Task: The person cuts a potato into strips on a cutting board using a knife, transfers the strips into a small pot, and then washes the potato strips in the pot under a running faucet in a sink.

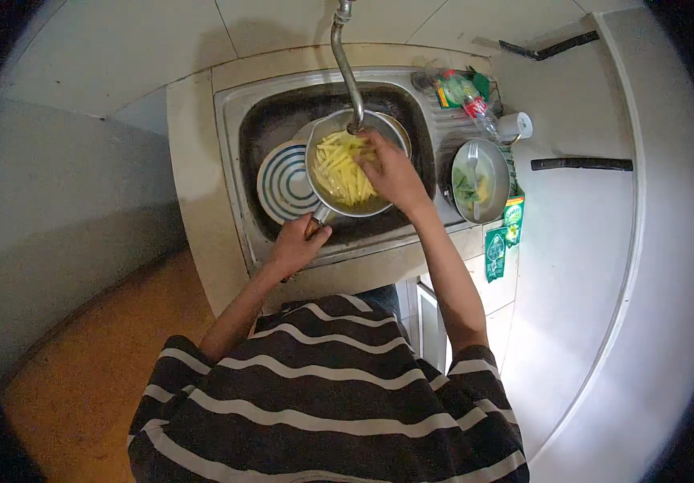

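Observation:
My left hand (300, 246) is closed around the handle (317, 224) of a metal saucepan (356, 212). Pale yellow cut strips (342, 168), which look like potato, fill much of the pan. My right hand (390, 172) reaches over the pan's right side with fingers apart, the fingertips at or just above the strips; whether they touch is unclear. Directly over the pan hangs the curved metal faucet spout (350, 72). Beneath and left of the pan, a white plate with blue rings (283, 181) lies in the steel sink (347, 238).
On the drainboard at right sits a bowl (495, 202) with a fork (474, 163) and green and yellow scraps. Beyond it are a clear plastic bottle (486, 124), a white cup (515, 125) and green packets (497, 247). A wall (576, 241) rises on the right.

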The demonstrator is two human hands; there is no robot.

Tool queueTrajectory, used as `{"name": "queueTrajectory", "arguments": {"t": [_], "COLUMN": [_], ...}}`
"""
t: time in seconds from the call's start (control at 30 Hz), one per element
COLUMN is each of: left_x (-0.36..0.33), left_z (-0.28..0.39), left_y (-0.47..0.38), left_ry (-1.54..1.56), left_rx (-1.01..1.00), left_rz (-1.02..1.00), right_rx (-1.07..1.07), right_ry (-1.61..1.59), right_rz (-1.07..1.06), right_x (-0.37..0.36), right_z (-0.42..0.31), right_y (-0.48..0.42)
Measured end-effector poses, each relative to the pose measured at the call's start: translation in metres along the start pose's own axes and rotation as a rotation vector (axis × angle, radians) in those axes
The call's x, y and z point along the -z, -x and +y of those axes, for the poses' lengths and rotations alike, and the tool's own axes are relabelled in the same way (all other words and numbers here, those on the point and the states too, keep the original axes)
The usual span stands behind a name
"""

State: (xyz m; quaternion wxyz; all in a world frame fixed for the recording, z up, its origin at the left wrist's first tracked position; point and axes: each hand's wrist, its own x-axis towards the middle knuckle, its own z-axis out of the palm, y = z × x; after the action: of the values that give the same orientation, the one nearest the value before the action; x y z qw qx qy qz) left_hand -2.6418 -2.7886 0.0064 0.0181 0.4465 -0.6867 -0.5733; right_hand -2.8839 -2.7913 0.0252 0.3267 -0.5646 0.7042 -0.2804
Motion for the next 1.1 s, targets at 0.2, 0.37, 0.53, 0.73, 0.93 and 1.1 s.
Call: {"name": "queueTrajectory", "arguments": {"t": [0.2, 0.37, 0.53, 0.73, 0.93, 1.1], "left_x": [-0.013, 0.001, -0.003, -0.008, -0.005, -0.002], "left_z": [0.001, 0.017, 0.009, 0.011, 0.019, 0.017], "left_y": [0.003, 0.008, 0.008, 0.006, 0.009, 0.008], "left_ry": [0.156, 0.024, 0.082, 0.061, 0.032, 0.088], "left_rx": [-0.168, -0.033, -0.066, -0.031, -0.142, -0.047], "left_rz": [0.161, 0.035, 0.051, 0.047, 0.064, 0.053], "right_rx": [0.006, -0.069, -0.194, 0.129, 0.064, -0.070], "right_ry": [0.575, 0.394, 0.210, 0.312, 0.594, 0.308], "right_rz": [0.017, -0.026, -0.021, 0.106, 0.007, 0.024], "right_x": [-0.032, -0.031, -0.012, -0.009, -0.018, -0.004], "right_z": [-0.011, -0.003, -0.009, -0.002, -0.013, 0.011], "right_y": [0.020, 0.013, 0.003, 0.008, 0.022, 0.009]}}
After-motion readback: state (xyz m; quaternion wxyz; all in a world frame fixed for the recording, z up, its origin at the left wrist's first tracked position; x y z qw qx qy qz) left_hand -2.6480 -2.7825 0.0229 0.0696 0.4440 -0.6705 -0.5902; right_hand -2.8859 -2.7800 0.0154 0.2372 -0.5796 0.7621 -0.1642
